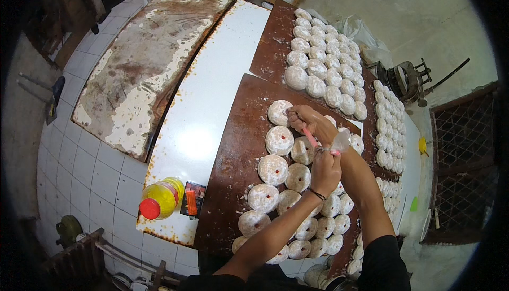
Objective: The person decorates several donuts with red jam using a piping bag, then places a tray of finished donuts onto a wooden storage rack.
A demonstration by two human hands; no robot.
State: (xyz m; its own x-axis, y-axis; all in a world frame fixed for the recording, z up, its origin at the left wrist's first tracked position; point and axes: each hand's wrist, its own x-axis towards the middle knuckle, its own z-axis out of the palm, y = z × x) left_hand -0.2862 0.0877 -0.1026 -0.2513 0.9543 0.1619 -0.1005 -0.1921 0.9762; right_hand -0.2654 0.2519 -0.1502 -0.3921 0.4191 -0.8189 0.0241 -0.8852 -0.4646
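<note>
Two hands are working over a brown tray of powdered dough rounds on the white counter. The left hand is closing its grip around the twisted end of a clear piping bag, pressed tight on it, while the right hand is reaching forward and pinching the pink nozzle near its tip, steering it at the rounds in the upper part of the tray. Several rounds in the near rows are already showing a small red dot in the middle, so those seem filled; the topmost round by the nozzle is looking plain, and I cannot tell about the ones hidden under the arms. Farther back, another tray is carrying many white rounds with no dots visible, and more are lining the right edge, so much appears left to do. Beside the near tray, a yellow bottle with a red cap is lying next to a small dark packet.
</note>
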